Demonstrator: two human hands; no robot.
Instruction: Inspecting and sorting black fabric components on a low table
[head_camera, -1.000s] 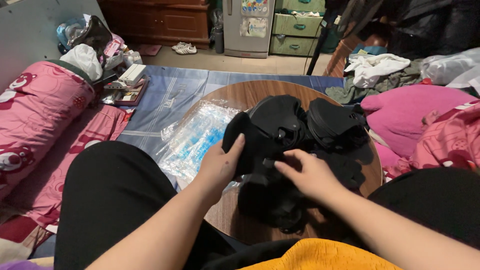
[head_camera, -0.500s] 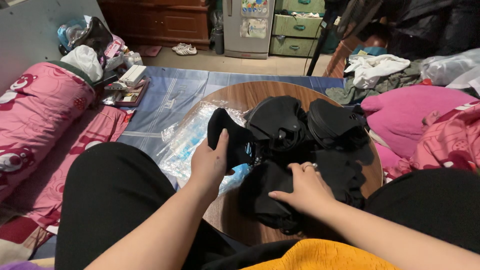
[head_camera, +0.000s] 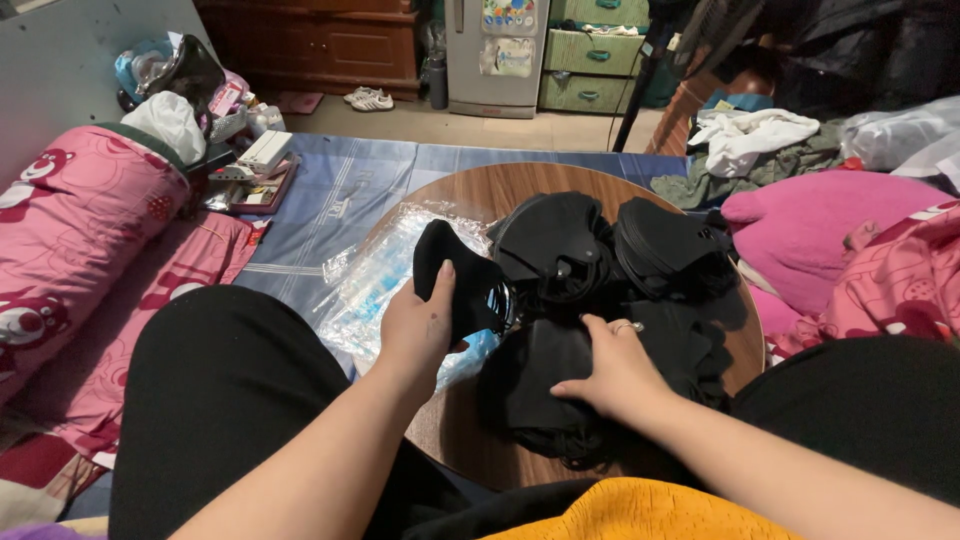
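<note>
A round wooden table (head_camera: 520, 190) sits low between the person's knees, with a pink bedding roll (head_camera: 70, 230) to the left and a pink cushion (head_camera: 800, 230) to the right. On the table's left edge lies a stack of clear plastic bags (head_camera: 385, 275), partly overhanging onto a blue mat (head_camera: 330, 190). The centre and right of the table carry piles of black fabric masks (head_camera: 600, 250), with a flatter stack nearest the person. The right hand (head_camera: 615, 370) rests palm down on that near stack, fingers together and pressing, not clamped on anything that can be made out; a ring shows on one finger. The left hand (head_camera: 420, 325) is closed around a single black mask (head_camera: 455, 275), thumb on the near face, the piece held upright above the bags. The mask's long axis runs from the grip up and away, tilted slightly left. It stands just left of the piles and directly over the plastic bags, so the left hand is plainly the nearer one to the bags; the right hand is well apart from them.
</note>
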